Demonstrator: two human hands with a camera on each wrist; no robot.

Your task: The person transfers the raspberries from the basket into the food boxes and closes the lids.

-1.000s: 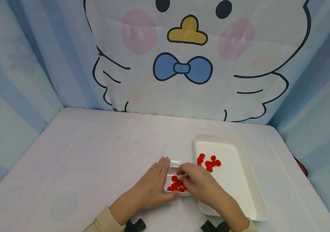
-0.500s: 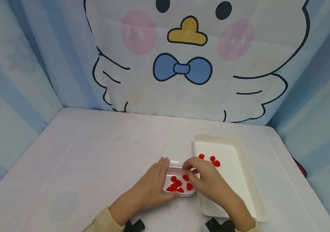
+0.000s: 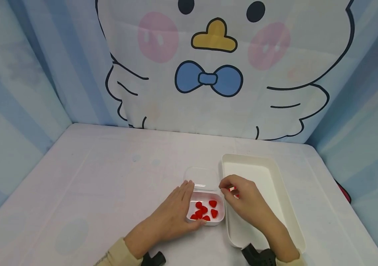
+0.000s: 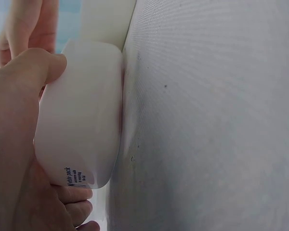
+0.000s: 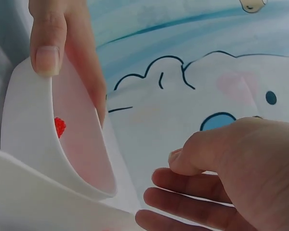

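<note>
A small white plastic box (image 3: 221,218) with rounded corners holds several red, raspberry-like pieces (image 3: 213,203). In the right wrist view, one red piece (image 5: 60,127) shows its bumpy surface. My left hand (image 3: 169,212) holds the box, thumb over the near rim and fingers along the left side. Over the left part of the white tray (image 3: 270,221) is my right hand (image 3: 247,201), with thumb and fingers loosely bent. Bits of red show behind its fingers. Nothing is seen in its grasp in the right wrist view, though the index fingertip is hidden.
The box's clear lid (image 3: 200,177) stands open behind it. The tray lies close along the right side of the box on a pale tablecloth (image 3: 92,177). Printed fabric walls (image 3: 162,111) with a cartoon bird enclose the back and sides.
My right hand has left the box and moved right, over the tray. Red pieces now lie apart at the right side of the box. My left hand has stayed in place.
</note>
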